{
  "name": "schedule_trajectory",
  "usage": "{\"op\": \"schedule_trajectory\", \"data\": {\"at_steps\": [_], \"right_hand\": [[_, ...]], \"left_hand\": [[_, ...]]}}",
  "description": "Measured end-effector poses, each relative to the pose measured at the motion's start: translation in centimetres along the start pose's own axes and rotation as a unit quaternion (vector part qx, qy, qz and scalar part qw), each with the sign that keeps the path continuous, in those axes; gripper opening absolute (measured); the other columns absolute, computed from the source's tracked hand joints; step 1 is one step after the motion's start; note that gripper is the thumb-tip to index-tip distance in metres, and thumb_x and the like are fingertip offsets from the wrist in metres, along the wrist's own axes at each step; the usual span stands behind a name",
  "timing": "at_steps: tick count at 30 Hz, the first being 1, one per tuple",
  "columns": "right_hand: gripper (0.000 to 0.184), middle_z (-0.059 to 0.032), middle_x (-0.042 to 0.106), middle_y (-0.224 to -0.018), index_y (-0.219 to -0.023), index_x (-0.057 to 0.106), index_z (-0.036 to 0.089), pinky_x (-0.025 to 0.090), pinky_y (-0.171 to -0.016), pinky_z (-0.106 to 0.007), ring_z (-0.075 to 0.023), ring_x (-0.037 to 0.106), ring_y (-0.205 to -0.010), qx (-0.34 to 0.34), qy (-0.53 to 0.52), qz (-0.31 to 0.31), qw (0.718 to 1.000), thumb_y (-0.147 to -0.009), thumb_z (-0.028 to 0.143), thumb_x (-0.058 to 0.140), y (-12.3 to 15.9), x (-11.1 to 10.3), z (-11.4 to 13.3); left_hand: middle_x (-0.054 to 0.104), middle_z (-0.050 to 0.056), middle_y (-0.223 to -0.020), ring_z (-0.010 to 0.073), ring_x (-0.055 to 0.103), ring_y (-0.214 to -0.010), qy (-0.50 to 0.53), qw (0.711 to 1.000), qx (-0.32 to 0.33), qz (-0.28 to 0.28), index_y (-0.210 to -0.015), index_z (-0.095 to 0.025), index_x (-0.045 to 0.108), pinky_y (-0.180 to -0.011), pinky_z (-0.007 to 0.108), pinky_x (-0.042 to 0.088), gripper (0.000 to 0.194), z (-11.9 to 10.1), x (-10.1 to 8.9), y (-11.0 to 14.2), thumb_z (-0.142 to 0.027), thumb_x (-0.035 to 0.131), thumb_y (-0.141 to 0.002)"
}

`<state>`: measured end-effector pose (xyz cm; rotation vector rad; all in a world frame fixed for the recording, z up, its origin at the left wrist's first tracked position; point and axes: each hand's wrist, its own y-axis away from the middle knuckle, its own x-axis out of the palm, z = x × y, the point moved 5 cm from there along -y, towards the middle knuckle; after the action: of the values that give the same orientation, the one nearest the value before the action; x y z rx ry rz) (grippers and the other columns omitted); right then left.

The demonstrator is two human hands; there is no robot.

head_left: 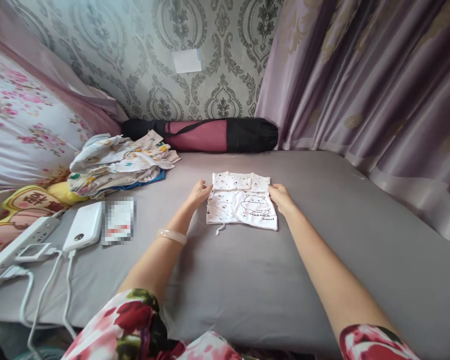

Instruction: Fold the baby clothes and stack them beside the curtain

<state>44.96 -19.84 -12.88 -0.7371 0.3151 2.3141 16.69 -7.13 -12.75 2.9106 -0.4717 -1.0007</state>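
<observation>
A small white baby top (pixel 243 207) lies on the grey sheet in front of me, with a cartoon animal and lettering printed on its front. Its upper part is folded down into a band, and a short tie hangs from the lower edge. My left hand (pixel 201 193) pinches the garment at its left side, near the fold. At the right side, my right hand (pixel 282 198) is closed on the other end of the same fold. Both hands' fingertips are partly hidden by the cloth.
A heap of baby clothes (pixel 120 162) lies at the back left. Behind stands a pink and black rolled bag (pixel 198 135) against the wall. At left are a power bank (pixel 84 225), a power strip (pixel 41 235), white cables and a blurred packet (pixel 118 220). Curtains (pixel 330 75) hang right.
</observation>
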Motion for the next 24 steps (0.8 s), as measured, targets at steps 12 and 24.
{"op": "schedule_trajectory", "data": {"at_steps": [12,24], "right_hand": [[0.052,-0.0006,0.068,-0.073,-0.140,0.045,0.019,0.051,-0.053,-0.023,-0.0143,0.062,-0.058,0.087,-0.097,0.170,0.977,-0.089,0.027,0.052,8.5,-1.7,-1.0],[0.052,-0.0002,0.067,-0.083,-0.127,0.060,0.022,0.046,-0.067,-0.025,-0.0145,0.060,-0.071,-0.143,0.127,0.206,0.960,-0.077,0.012,0.052,11.7,-3.8,-1.6]], "left_hand": [[0.062,-0.002,-0.067,0.0142,0.060,-0.056,0.001,0.994,-0.023,0.104,-0.144,-0.010,0.031,-0.056,0.024,0.048,0.074,0.9,-0.5,8.5,-0.034,0.064,-0.082],[0.056,-0.003,-0.073,0.0116,0.052,-0.064,0.053,0.974,0.110,0.191,-0.114,-0.018,0.062,-0.056,0.022,0.041,0.045,0.4,-0.6,10.6,-0.026,0.063,-0.070]]}}
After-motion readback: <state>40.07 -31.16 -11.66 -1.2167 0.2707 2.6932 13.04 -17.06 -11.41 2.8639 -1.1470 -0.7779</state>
